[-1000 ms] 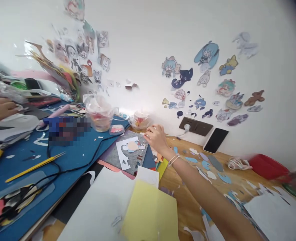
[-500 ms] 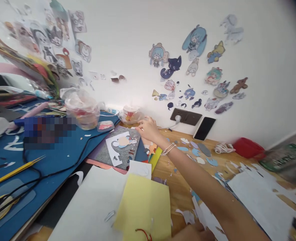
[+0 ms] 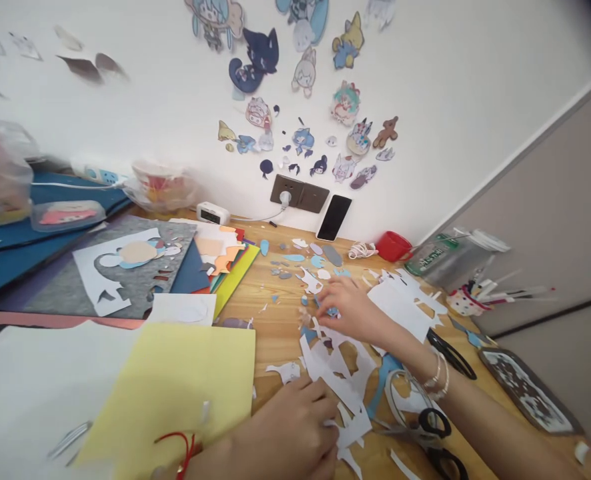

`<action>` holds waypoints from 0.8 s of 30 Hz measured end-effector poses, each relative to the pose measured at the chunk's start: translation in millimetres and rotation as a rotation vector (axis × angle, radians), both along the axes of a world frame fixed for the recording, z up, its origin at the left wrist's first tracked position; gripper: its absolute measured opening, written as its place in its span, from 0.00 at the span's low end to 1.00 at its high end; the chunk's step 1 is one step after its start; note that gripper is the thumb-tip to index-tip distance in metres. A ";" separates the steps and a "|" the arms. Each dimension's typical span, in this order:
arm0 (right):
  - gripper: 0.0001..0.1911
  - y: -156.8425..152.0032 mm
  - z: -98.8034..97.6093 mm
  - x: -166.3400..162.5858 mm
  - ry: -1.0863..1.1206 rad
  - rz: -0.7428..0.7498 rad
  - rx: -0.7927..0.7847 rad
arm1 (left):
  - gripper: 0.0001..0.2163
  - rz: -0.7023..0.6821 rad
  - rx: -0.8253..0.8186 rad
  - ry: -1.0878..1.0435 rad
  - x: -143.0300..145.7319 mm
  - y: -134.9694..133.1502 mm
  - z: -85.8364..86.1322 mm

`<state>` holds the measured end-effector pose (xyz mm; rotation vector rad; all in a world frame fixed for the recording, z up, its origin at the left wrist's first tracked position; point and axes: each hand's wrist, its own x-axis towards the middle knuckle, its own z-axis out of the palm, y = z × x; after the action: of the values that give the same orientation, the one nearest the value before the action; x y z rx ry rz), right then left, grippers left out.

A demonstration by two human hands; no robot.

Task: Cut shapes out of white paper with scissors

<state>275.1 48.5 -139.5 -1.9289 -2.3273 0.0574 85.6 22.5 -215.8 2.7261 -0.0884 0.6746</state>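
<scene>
My left hand (image 3: 298, 427), with a red string at the wrist, rests at the lower middle beside a yellow sheet (image 3: 190, 380). Its fingers are curled down at the edge of white paper scraps (image 3: 333, 373); whatever they grip is hidden. Farther out, my right hand (image 3: 350, 310), wearing white beaded bracelets, hovers or rests over the scraps with fingers apart. A small blue piece (image 3: 332, 311) shows beneath its fingers. Scissors (image 3: 425, 437) with black handles lie by my right forearm, near a roll of clear tape (image 3: 400, 397).
Coloured sheets (image 3: 240, 277) and grey felt (image 3: 125, 230) with a cut-out lie left. At the wall stand a small white clock (image 3: 212, 213), a phone (image 3: 334, 218) and a red cup (image 3: 393, 247). A pen holder (image 3: 463, 303) and a brown-and-white tray (image 3: 530, 390) are right.
The view has turned right. My right hand has drawn back from beside the plastic-wrapped bowl to the scraps. My left hand now shows more fully, and the white clock is uncovered.
</scene>
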 end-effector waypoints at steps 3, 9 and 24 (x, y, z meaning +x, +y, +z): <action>0.06 -23.4 -9.5 6.3 -0.011 0.018 -0.080 | 0.09 0.012 0.001 -0.009 0.3 0.1 -0.2; 0.08 -36.3 -26.8 17.4 0.030 0.026 -0.110 | 0.08 0.004 0.010 0.001 -0.1 0.8 -2.2; 0.07 -36.1 -35.4 31.4 0.097 0.131 -0.133 | 0.08 0.016 -0.024 0.059 -1.7 0.8 5.5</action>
<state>306.5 12.4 -175.0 -1.7820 -2.4383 0.3185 83.9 23.3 -210.4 2.7239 -0.0443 0.5949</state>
